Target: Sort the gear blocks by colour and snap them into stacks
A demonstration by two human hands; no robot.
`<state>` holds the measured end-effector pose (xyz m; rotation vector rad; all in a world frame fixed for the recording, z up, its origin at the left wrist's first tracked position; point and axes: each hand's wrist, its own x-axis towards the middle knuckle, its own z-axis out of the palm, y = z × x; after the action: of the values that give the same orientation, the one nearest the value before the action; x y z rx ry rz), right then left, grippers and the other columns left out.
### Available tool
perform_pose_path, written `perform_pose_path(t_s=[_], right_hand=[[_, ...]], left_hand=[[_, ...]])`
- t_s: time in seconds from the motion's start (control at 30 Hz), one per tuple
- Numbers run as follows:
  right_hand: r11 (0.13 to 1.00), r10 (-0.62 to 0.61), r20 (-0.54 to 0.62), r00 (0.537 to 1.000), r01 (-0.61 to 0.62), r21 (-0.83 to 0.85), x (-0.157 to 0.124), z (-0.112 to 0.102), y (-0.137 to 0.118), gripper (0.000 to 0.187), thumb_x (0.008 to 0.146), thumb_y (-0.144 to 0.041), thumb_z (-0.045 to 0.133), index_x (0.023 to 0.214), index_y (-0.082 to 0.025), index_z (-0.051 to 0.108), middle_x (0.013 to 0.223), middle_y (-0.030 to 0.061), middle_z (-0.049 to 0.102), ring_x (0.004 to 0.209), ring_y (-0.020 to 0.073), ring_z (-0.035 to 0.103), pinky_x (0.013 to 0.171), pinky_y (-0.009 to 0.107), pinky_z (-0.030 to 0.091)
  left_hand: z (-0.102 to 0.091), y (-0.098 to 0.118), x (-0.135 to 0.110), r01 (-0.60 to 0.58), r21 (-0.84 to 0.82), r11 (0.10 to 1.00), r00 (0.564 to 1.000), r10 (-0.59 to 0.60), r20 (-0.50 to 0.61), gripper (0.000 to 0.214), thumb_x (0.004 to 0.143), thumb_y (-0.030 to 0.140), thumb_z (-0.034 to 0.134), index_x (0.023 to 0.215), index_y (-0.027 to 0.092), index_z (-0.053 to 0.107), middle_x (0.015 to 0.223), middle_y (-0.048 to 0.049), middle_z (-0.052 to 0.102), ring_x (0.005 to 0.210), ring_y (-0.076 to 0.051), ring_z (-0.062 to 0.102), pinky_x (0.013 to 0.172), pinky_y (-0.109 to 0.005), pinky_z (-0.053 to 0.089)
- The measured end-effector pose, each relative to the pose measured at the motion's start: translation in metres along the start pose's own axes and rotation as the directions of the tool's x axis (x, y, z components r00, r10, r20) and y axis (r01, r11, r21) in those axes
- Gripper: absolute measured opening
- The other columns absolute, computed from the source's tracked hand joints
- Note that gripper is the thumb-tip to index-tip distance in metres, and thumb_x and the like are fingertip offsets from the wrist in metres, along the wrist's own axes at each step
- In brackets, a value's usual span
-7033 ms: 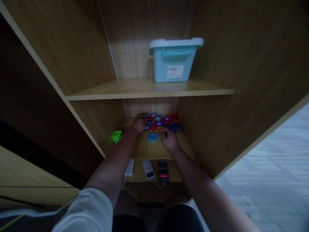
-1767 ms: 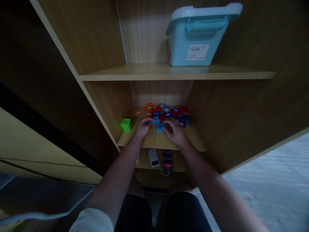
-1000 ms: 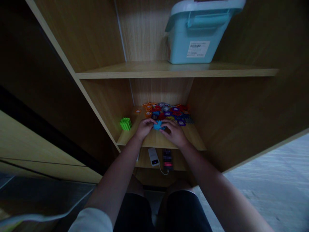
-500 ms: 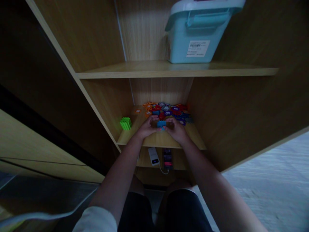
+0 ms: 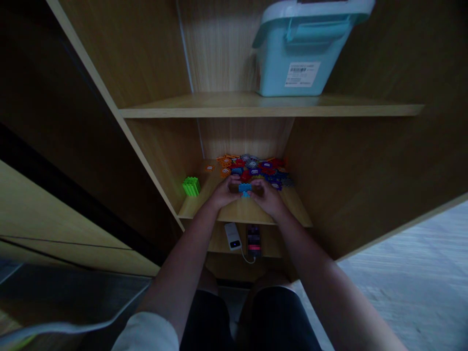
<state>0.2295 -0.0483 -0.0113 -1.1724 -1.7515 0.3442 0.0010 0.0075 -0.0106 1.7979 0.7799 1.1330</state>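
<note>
Holds the blue block (image 5: pixel 245 187) clamped between left hand (image 5: pixel 224 193) and right hand (image 5: pixel 268 196), before the far pile (image 5: pixel 254 168), and could skew it by pressing unevenly, or, gripping loosely, drop it over the shelf's (image 5: pixel 239 213) near edge toward the phone (image 5: pixel 254 241).

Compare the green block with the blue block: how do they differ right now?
The green block is bright lime; the blue block is blue.
The green block stands untouched on the middle shelf; the blue block is between the left hand and right hand.
Both show notched edges.
</note>
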Motion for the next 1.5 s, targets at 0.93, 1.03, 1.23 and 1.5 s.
perform_pose_path(t_s=[0.93, 1.03, 1.23, 1.5], right_hand=[[0.995, 0.086, -0.069, 0.994, -0.089, -0.053, 0.001, -0.002, 0.003, 0.031, 0.107, -0.051, 0.049, 0.109, -0.028, 0.070, 0.113, 0.0092, 0.081, 0.107, 0.0300, 0.076, 0.099, 0.049, 0.060], [0.996, 0.070, -0.063, 0.996, -0.073, -0.050, 0.001, -0.002, 0.004, 0.030, 0.107, -0.049, 0.049, 0.109, -0.027, 0.069, 0.113, 0.0088, 0.081, 0.106, 0.0301, 0.077, 0.099, 0.050, 0.060], [0.997, 0.067, -0.054, 0.996, -0.068, -0.028, 0.002, -0.002, 0.003, 0.028, 0.106, -0.049, 0.051, 0.112, -0.029, 0.069, 0.115, 0.0084, 0.081, 0.109, 0.0296, 0.077, 0.103, 0.051, 0.059], [0.996, 0.085, -0.082, 0.993, -0.087, -0.022, 0.001, -0.002, 0.005, 0.027, 0.107, -0.047, 0.050, 0.109, -0.029, 0.069, 0.109, 0.0081, 0.082, 0.106, 0.0299, 0.078, 0.102, 0.050, 0.059]], left_hand=[[0.003, 0.017, -0.006, 0.204, 0.222, 0.954, 0.951, -0.139, -0.276, 0.012, 0.090, 0.014, 0.061, 0.099, 0.022, 0.064, 0.089, -0.0024, 0.080, 0.090, -0.022, 0.074, 0.093, -0.040, 0.054], [0.004, 0.019, -0.006, 0.187, 0.234, 0.954, 0.958, -0.125, -0.259, 0.013, 0.090, 0.013, 0.061, 0.100, 0.021, 0.064, 0.091, -0.0027, 0.080, 0.091, -0.022, 0.074, 0.093, -0.040, 0.054], [0.004, 0.015, -0.005, 0.179, 0.226, 0.958, 0.961, -0.120, -0.251, 0.015, 0.090, 0.011, 0.060, 0.100, 0.022, 0.064, 0.091, -0.0036, 0.081, 0.092, -0.023, 0.075, 0.095, -0.042, 0.054], [0.004, 0.018, -0.007, 0.195, 0.223, 0.955, 0.952, -0.131, -0.275, 0.015, 0.088, 0.015, 0.062, 0.100, 0.023, 0.066, 0.084, -0.0009, 0.079, 0.086, -0.021, 0.074, 0.090, -0.039, 0.055]])
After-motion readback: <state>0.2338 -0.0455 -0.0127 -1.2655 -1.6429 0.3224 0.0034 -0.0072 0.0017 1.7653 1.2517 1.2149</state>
